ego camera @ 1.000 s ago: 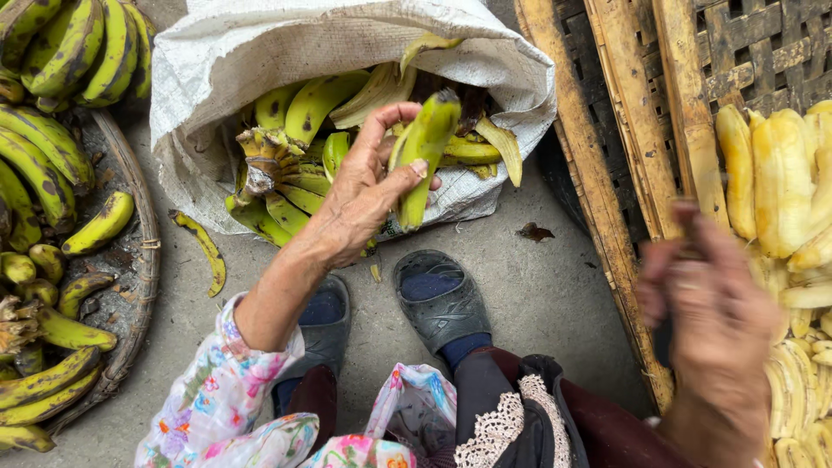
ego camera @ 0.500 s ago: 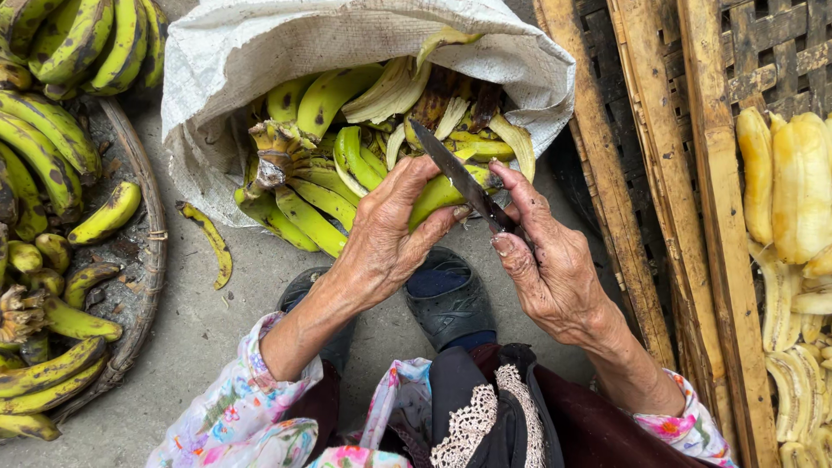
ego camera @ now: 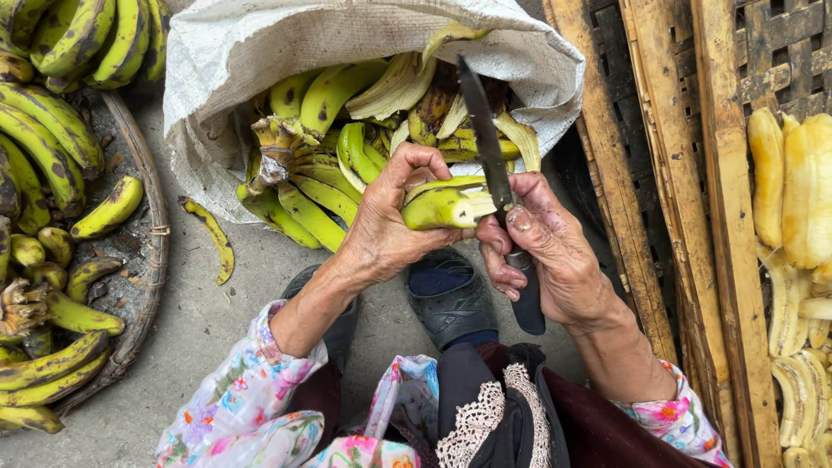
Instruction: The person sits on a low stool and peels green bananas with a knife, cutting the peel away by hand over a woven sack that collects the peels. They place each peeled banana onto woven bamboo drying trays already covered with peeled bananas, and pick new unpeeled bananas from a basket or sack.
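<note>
A: Here, closest to the camera, what fills the foreground?

B: Floral sleeves, a dark lace-edged garment, and dark rubber clogs (ego camera: 451, 299) planted on a grey concrete floor (ego camera: 208, 338).

A: And the hands just above them?

B: The left hand (ego camera: 390, 230) is wrapped snugly around a green banana (ego camera: 438, 208), held just over the clogs. The right hand (ego camera: 550, 256) is clenched on the dark handle of a knife (ego camera: 490, 152); its long, dull blade rises past the banana's cut end, where pale flesh shows and a strip of peel curls off.

A: How far along does the work look?

B: Mid-way, by my reading. This fruit is only begun: one end is trimmed, most of its skin remains. A curved strip of peel (ego camera: 212, 238) lies on the floor to the left.

A: What is behind the hands?

B: A coarse white woven sack (ego camera: 260, 61), its mouth rolled open, holding limp yellowish peelings and a green bunch on its stalk.

A: And on either side?

B: On the left, a shallow round basket (ego camera: 156, 234) with a bent-wood rim, heaped with unpeeled green bananas (ego camera: 52, 139), smooth but black-speckled. On the right, a woven bamboo tray (ego camera: 780, 69) framed in rough wooden slats, bearing peeled bananas (ego camera: 793, 191), pale yellow and matte. Plenty seems left, judging by the basket's load.
</note>
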